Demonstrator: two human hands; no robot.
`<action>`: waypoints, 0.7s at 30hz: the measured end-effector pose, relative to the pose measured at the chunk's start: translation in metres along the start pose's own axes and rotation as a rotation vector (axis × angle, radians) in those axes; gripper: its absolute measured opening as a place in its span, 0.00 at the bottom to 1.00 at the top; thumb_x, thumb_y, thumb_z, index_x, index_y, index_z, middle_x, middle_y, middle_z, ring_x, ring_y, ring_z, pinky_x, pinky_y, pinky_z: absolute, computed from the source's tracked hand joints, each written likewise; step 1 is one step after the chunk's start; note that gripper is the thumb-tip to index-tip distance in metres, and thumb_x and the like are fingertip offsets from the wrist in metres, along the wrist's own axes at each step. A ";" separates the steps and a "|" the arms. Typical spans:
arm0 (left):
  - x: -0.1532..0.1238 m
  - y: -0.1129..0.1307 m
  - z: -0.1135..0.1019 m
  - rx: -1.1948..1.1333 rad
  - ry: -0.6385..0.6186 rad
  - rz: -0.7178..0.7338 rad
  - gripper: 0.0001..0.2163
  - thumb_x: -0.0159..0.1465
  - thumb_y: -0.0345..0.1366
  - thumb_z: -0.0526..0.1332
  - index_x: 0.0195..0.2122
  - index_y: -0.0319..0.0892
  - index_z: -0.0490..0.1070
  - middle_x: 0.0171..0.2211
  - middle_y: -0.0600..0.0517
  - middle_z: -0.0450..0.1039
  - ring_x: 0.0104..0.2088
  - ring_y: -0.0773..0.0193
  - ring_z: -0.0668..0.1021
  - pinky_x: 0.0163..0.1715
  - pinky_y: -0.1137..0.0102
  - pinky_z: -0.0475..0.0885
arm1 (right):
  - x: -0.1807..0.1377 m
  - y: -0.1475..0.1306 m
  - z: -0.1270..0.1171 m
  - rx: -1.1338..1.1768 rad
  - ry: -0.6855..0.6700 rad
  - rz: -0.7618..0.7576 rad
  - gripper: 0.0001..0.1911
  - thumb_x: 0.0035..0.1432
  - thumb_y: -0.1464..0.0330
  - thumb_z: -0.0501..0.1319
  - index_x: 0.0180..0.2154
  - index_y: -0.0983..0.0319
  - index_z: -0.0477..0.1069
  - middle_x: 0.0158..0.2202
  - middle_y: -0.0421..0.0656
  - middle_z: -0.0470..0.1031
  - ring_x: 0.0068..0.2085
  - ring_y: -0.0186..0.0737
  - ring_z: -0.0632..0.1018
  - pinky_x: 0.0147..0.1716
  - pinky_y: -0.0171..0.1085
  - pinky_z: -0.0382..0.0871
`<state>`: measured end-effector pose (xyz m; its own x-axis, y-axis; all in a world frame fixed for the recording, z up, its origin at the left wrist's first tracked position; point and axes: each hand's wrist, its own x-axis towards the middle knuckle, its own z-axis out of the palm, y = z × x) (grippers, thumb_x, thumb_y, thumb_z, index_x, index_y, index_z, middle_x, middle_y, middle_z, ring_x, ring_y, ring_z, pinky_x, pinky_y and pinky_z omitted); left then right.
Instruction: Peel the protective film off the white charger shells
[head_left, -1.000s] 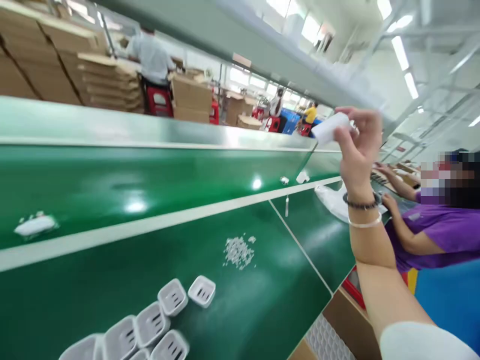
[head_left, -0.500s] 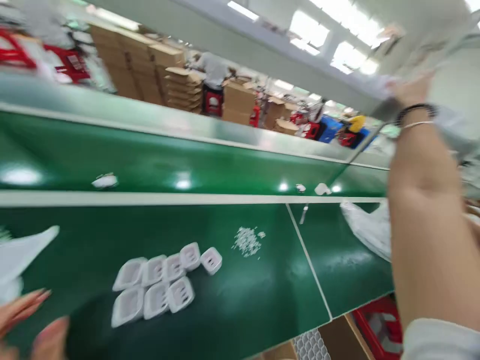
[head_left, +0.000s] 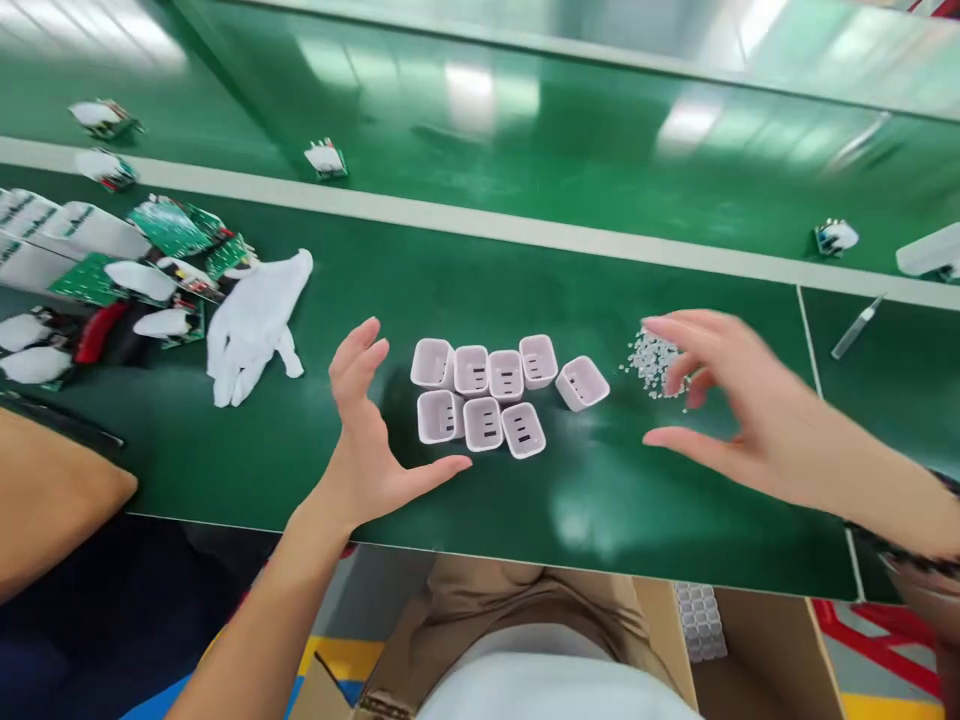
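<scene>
Several small white open-topped plastic housings (head_left: 487,400) stand in two rows on the green table (head_left: 450,280); one more housing (head_left: 582,383) lies tilted just to their right. My left hand (head_left: 367,440) hovers open at the left of the cluster, fingers spread, holding nothing. My right hand (head_left: 720,400) hovers open at the right, fingers curved, its fingertips over a small pile of tiny white bits (head_left: 652,360). Neither hand touches the housings.
A white glove (head_left: 255,320) lies left of my left hand. Green circuit boards and white parts (head_left: 112,280) are heaped at the far left. Loose white pieces (head_left: 325,158) sit beyond a pale stripe. A slim tool (head_left: 859,327) lies at right. A cardboard box (head_left: 750,640) stands below the table edge.
My view has swung down onto the table. My right hand came down from overhead, where it held a white piece, and is now open. My left hand moved in beside the housings.
</scene>
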<state>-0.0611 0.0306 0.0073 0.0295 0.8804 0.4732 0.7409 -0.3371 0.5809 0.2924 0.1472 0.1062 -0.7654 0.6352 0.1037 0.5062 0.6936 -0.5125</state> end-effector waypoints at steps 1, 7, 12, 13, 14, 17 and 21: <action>0.001 0.002 -0.001 -0.049 -0.046 -0.007 0.53 0.53 0.48 0.75 0.72 0.55 0.41 0.72 0.44 0.44 0.73 0.37 0.52 0.70 0.39 0.56 | 0.006 -0.001 0.015 0.065 -0.076 0.014 0.41 0.64 0.58 0.65 0.71 0.51 0.49 0.66 0.51 0.60 0.38 0.39 0.76 0.33 0.40 0.81; -0.007 0.006 -0.001 -0.200 -0.104 -0.059 0.52 0.54 0.37 0.76 0.73 0.51 0.43 0.70 0.40 0.51 0.70 0.43 0.62 0.69 0.45 0.62 | 0.028 0.000 0.053 0.232 -0.107 0.063 0.30 0.64 0.60 0.67 0.64 0.51 0.61 0.46 0.43 0.76 0.34 0.38 0.78 0.30 0.36 0.76; -0.010 0.010 0.000 -0.132 -0.136 -0.091 0.52 0.54 0.38 0.76 0.73 0.51 0.43 0.69 0.40 0.55 0.68 0.41 0.64 0.67 0.43 0.64 | 0.013 -0.020 0.057 0.236 -0.089 0.078 0.35 0.64 0.63 0.67 0.67 0.48 0.56 0.53 0.45 0.72 0.38 0.38 0.78 0.36 0.38 0.79; -0.009 0.011 0.000 -0.120 -0.143 -0.097 0.52 0.55 0.38 0.76 0.73 0.52 0.42 0.69 0.40 0.53 0.69 0.40 0.63 0.67 0.43 0.64 | 0.011 -0.024 0.058 0.230 -0.093 0.078 0.37 0.64 0.62 0.67 0.68 0.47 0.54 0.55 0.45 0.71 0.39 0.39 0.78 0.37 0.39 0.80; -0.008 0.011 0.000 -0.109 -0.152 -0.102 0.52 0.55 0.39 0.75 0.73 0.52 0.41 0.70 0.39 0.51 0.70 0.40 0.61 0.68 0.42 0.62 | 0.010 -0.026 0.059 0.221 -0.100 0.083 0.39 0.63 0.61 0.68 0.69 0.47 0.52 0.57 0.47 0.69 0.40 0.40 0.78 0.37 0.40 0.81; -0.007 0.015 -0.002 -0.133 -0.192 -0.151 0.57 0.53 0.43 0.77 0.74 0.53 0.35 0.74 0.40 0.43 0.73 0.38 0.55 0.69 0.39 0.58 | 0.015 -0.026 0.059 0.122 -0.093 0.083 0.52 0.55 0.54 0.72 0.72 0.47 0.45 0.65 0.51 0.59 0.54 0.55 0.75 0.47 0.52 0.82; -0.006 0.019 -0.002 -0.291 -0.249 -0.338 0.62 0.52 0.46 0.77 0.74 0.60 0.27 0.75 0.45 0.39 0.72 0.41 0.57 0.68 0.41 0.63 | 0.034 -0.015 0.065 0.075 -0.092 -0.009 0.69 0.46 0.45 0.74 0.74 0.48 0.28 0.75 0.48 0.37 0.73 0.71 0.49 0.68 0.70 0.56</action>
<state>-0.0491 0.0183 0.0170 0.0054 0.9971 0.0755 0.5204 -0.0673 0.8513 0.2333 0.1367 0.0621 -0.8046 0.5930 0.0315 0.4710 0.6696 -0.5742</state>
